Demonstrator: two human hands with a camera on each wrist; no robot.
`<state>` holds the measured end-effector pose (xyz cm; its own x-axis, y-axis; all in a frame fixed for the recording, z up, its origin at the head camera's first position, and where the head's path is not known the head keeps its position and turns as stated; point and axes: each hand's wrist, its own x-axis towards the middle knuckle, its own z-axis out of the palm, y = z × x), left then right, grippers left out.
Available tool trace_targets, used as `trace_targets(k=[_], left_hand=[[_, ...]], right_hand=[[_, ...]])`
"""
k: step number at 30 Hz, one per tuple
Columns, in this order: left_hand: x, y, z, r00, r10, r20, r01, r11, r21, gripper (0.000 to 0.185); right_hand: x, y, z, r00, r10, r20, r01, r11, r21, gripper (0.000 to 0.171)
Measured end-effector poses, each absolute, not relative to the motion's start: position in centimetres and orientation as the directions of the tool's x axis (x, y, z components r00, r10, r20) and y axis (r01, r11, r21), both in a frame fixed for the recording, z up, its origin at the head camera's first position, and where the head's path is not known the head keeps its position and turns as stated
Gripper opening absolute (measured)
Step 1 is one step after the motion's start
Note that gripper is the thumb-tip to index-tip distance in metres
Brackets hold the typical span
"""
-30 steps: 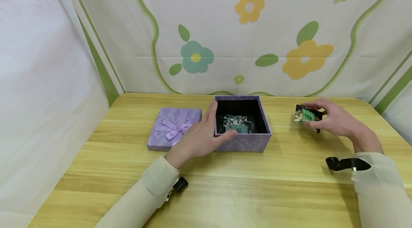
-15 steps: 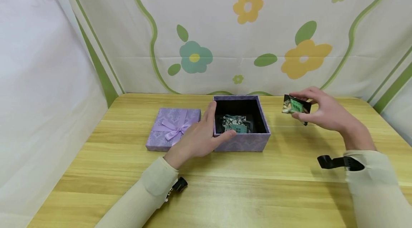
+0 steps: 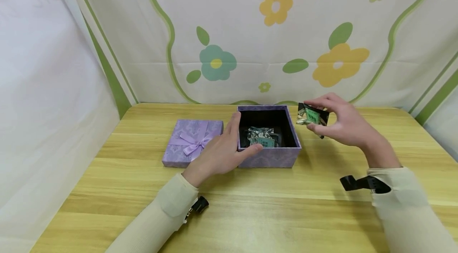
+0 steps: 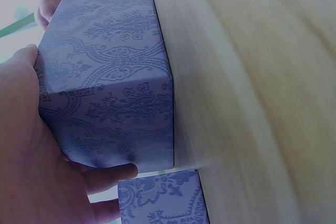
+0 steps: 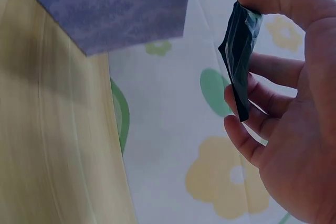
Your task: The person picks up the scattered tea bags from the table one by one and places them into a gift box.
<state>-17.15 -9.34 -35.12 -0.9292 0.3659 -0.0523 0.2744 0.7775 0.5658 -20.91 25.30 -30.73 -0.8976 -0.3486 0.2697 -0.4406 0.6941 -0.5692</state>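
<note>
In the head view my left hand (image 3: 220,149) rests against the near left corner of a purple patterned gift box (image 3: 270,159), its straight fingers along the left wall and its thumb over the front rim. The left wrist view shows those fingers (image 4: 113,179) flat by the box wall. Inside the lidless box lie small packets (image 3: 262,138) with green labels. My right hand (image 3: 343,124) pinches a small black packet (image 3: 311,114) with a green label between thumb and fingers, in the air just right of the box. The right wrist view shows the packet (image 5: 241,51) edge-on.
The box lid (image 3: 195,140) with a lilac ribbon bow lies left of the box, partly behind my left hand. A wooden table (image 3: 250,213) carries everything. A white flowered cloth (image 3: 250,38) hangs behind the table's far edge.
My right hand has lifted the packet and carried it left, closer to the box. The left hand, box and lid stay where they were.
</note>
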Motion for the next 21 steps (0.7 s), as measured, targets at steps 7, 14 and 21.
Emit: trace_targets(k=[7, 14, 21], left_hand=[[-17.1, -9.4, -35.1, -0.931, 0.36, -0.057, 0.267, 0.782, 0.564, 0.117], [-17.1, -9.3, -35.0, -0.931, 0.357, -0.07, 0.258, 0.784, 0.564, 0.117], [-17.2, -9.2, -34.9, -0.928, 0.362, -0.085, 0.255, 0.787, 0.562, 0.117]], right_hand=[[-20.7, 23.4, -31.1, -0.859, -0.395, 0.324, -0.511, 0.668, -0.541, 0.064], [-20.8, 21.1, -31.0, -0.851, -0.417, 0.32, -0.525, 0.65, -0.55, 0.062], [-21.3, 19.6, -31.6, -0.821, -0.476, 0.315, -0.568, 0.623, -0.538, 0.061]])
